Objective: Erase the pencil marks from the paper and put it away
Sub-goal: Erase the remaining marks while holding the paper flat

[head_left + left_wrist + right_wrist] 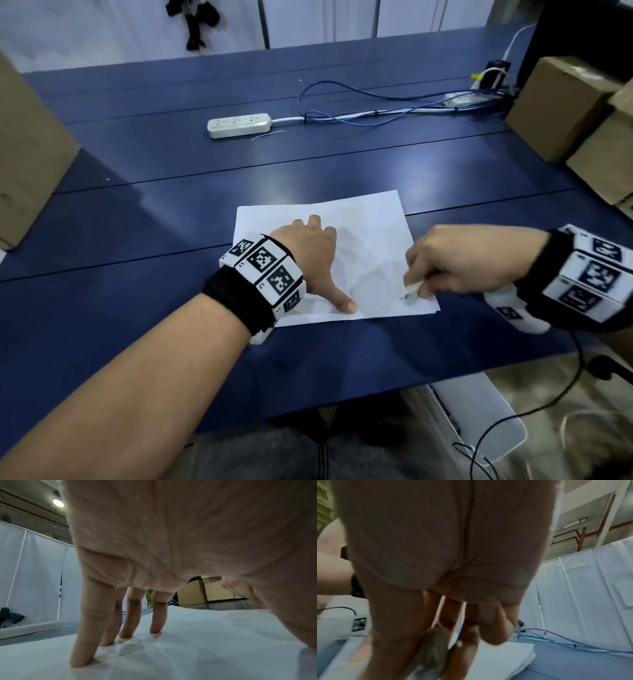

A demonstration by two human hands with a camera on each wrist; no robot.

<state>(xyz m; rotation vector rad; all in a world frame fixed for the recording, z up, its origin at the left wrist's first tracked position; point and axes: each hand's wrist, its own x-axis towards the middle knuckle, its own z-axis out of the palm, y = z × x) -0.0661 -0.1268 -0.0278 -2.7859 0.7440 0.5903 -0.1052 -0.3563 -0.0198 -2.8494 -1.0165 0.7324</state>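
Note:
A white sheet of paper (370, 233) lies on the blue table (171, 222), slightly rumpled (205, 635). My left hand (308, 253) presses down on its left part with straight, spread fingers (89, 635) and the thumb near the front edge. My right hand (455, 263) pinches a small white eraser (410, 293) and holds it against the paper's near right corner. In the right wrist view the eraser (429, 654) shows blurred between thumb and fingers above the paper (501, 660). No pencil marks show clearly.
A white power strip (238, 125) and blue cables (359, 109) lie at the table's back. Cardboard boxes (575, 113) stand at the right, another box (27, 154) at the left. A white bin (479, 418) sits below the table's front edge.

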